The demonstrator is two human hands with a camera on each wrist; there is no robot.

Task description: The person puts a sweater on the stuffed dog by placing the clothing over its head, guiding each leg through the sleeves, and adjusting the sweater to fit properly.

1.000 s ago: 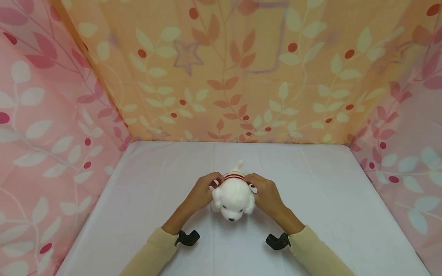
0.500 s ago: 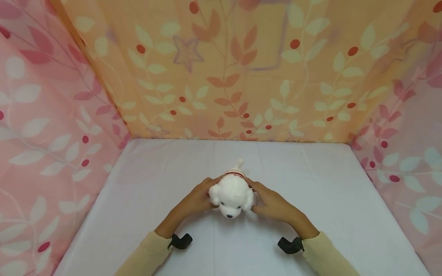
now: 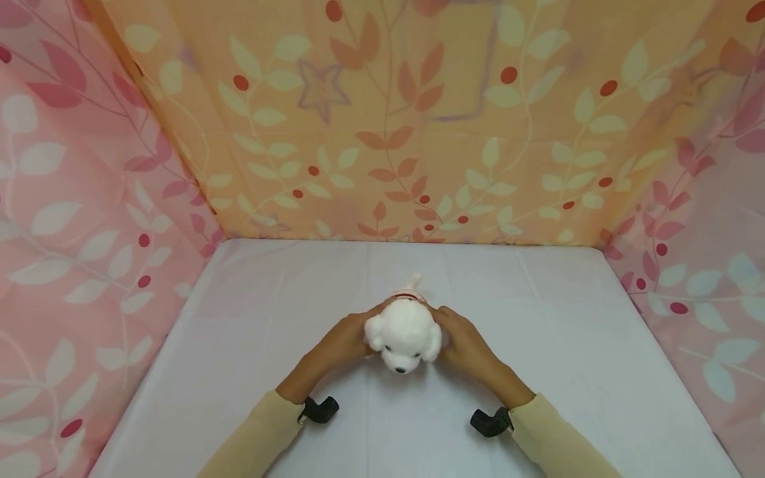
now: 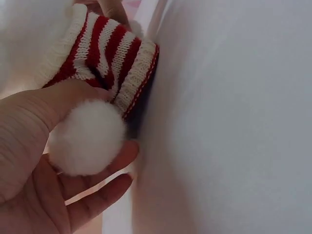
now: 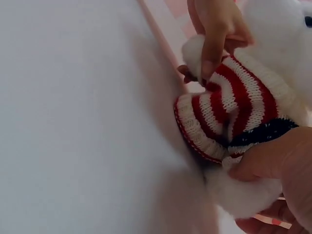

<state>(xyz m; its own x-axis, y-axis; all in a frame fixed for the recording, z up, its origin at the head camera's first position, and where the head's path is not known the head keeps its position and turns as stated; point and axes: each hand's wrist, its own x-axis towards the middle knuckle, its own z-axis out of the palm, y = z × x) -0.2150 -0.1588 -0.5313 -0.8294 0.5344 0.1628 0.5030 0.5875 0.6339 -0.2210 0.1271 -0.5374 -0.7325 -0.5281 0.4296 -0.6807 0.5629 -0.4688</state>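
A white plush dog (image 3: 403, 332) faces me near the middle of the table, held between both hands. It wears a knitted sweater (image 5: 234, 97) with red and white stripes and a dark blue patch. My left hand (image 3: 343, 342) grips one side; in the left wrist view its thumb lies at the sweater's opening, and a fluffy white paw (image 4: 90, 139) sits between thumb and fingers. On the other side my right hand (image 3: 469, 342) holds the opposite paw (image 5: 243, 195), thumb on top near the sweater's edge, fingers underneath. In the head view the dog's head hides some fingertips.
A white cloth covers the table (image 3: 287, 285). Behind it hangs an orange leaf-patterned curtain (image 3: 388, 133), with pink patterned curtains (image 3: 89, 232) at both sides. Each wrist carries a black camera mount (image 3: 321, 409).
Both hands first pinched at the sweater's sides, then spread around the dog's body, and now hold it by the sides and paws. The dog has barely shifted.
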